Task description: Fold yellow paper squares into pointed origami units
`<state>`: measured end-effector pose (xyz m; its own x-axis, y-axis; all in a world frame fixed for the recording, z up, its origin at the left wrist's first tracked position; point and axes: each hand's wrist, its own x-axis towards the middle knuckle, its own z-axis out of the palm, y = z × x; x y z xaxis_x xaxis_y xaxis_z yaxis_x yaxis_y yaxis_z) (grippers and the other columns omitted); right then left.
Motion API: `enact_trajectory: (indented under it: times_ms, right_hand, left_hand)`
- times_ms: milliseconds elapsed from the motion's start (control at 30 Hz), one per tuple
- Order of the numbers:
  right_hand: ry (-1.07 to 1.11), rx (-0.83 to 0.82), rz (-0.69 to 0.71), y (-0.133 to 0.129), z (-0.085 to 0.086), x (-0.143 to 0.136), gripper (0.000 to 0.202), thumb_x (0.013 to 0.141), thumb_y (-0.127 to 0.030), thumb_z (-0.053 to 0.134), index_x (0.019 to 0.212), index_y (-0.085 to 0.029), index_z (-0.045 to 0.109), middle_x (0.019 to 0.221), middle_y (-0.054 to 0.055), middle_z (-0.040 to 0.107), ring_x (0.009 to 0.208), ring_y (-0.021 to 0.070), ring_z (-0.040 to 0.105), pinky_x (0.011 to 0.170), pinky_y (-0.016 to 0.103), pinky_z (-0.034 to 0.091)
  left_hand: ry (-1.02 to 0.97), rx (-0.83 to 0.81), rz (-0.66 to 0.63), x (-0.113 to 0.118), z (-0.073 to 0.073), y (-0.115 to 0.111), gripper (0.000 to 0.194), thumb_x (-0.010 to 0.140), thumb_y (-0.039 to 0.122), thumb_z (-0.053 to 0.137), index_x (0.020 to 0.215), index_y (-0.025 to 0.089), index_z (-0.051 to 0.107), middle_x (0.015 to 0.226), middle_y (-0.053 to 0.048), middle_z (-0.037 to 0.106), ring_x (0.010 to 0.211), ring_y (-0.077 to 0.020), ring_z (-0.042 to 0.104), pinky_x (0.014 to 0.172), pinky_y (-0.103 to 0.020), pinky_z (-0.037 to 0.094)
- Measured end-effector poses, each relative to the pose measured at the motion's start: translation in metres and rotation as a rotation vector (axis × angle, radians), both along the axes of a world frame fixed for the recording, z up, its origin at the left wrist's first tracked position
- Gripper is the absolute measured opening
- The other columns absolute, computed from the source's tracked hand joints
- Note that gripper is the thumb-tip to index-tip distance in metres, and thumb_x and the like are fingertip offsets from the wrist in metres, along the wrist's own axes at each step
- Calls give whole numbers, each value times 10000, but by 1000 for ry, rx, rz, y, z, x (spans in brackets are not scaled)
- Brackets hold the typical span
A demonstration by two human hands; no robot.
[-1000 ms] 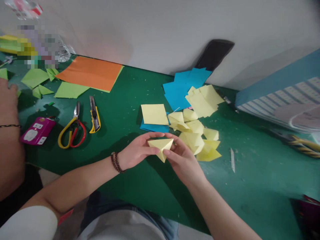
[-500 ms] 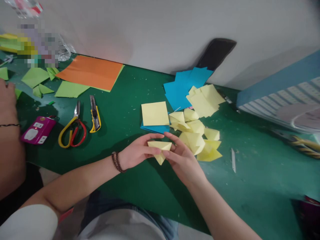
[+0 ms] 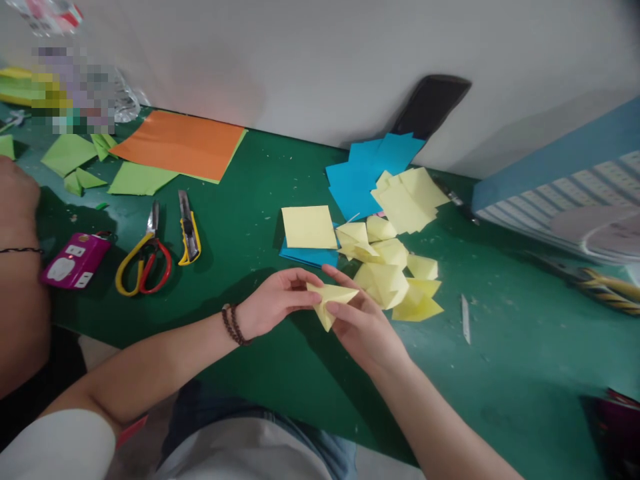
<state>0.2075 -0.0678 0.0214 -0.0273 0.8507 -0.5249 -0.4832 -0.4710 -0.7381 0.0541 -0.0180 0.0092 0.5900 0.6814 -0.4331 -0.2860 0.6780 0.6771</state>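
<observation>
Between my two hands is a folded yellow paper [image 3: 331, 300], its pointed end toward me. My left hand [image 3: 280, 300] pinches its left side between thumb and fingers. On the right side, my right hand [image 3: 364, 327] grips it with the thumb on top; one finger stretches out beyond the paper. Just past my hands lie a square yellow sheet [image 3: 309, 227] and blue paper [image 3: 307, 255] partly under it. Several folded yellow pieces [image 3: 383, 283] are heaped beside my right hand.
Scissors [image 3: 145, 263], a yellow cutter [image 3: 189, 230] and a purple box [image 3: 76, 260] lie left. Orange paper [image 3: 183, 143] is behind them. Blue sheets [image 3: 370, 173] and yellow sheets [image 3: 407, 197] lie at the back. Another person's arm [image 3: 20, 267] rests far left.
The folded yellow paper has shifted a little to the right and turned, its right corner now higher over my right hand. My left fingers have closed in around its left corner.
</observation>
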Motion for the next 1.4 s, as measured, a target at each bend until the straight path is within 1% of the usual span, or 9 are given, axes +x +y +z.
enact_trajectory:
  times_ms: [300,433,600,833,1000,1100,1200,1300,1400]
  right_hand:
    - [13,18,-6,-2,-5,1,695,575,-262,851,1221,-309,602,862,-16,712,766,149,653,711,288,523]
    - [-22,32,9,-1,-4,1,707,589,-273,843,1246,-309,585,867,-9,711,764,161,655,696,299,528]
    - [-19,17,22,-1,-4,0,710,582,-270,842,1242,-314,585,854,-12,713,737,159,650,667,293,520]
    - [80,-15,44,1,-5,1,641,588,-275,842,1187,-320,619,947,-20,725,874,176,660,818,328,507]
    - [94,-6,39,1,-6,1,565,628,-318,837,1155,-329,630,967,-24,719,906,165,651,824,307,505]
    - [50,1,30,0,-6,0,561,644,-327,831,1167,-324,626,896,-18,706,853,161,645,793,305,512]
    - [30,22,7,1,-7,0,518,666,-367,813,1150,-314,636,831,-18,678,769,148,624,728,292,518]
    - [35,39,-34,2,-9,0,506,666,-376,812,1139,-318,640,827,-26,662,759,133,612,724,276,517]
    - [42,46,-56,2,-9,0,544,645,-366,832,1150,-334,633,804,-41,651,744,114,608,715,248,512]
  left_hand:
    - [33,24,49,1,2,0,320,555,176,867,786,139,650,709,23,624,675,-86,574,646,-216,428]
    - [38,51,66,2,1,0,321,559,181,861,779,139,631,738,22,622,669,-83,567,644,-219,420]
    - [63,76,59,2,0,-1,312,575,204,855,789,142,636,690,26,607,666,-94,564,655,-229,418]
    - [19,69,23,1,1,-1,333,570,204,857,803,146,626,752,14,630,717,-116,588,710,-262,447]
    - [21,130,50,0,3,-3,309,609,189,833,816,153,606,757,20,618,705,-115,585,692,-263,466]
    - [47,186,88,-1,5,-4,309,633,185,821,858,156,611,810,7,627,733,-125,600,679,-259,479]
    - [37,174,139,-1,4,-4,345,628,183,825,907,163,623,868,-6,645,764,-136,614,692,-264,494]
    - [-17,131,124,-2,2,-3,468,590,152,842,1004,179,625,904,-17,664,804,-162,634,714,-287,514]
    - [-17,126,107,-2,-1,-3,558,568,115,849,1071,189,616,860,-10,669,806,-178,647,726,-307,528]
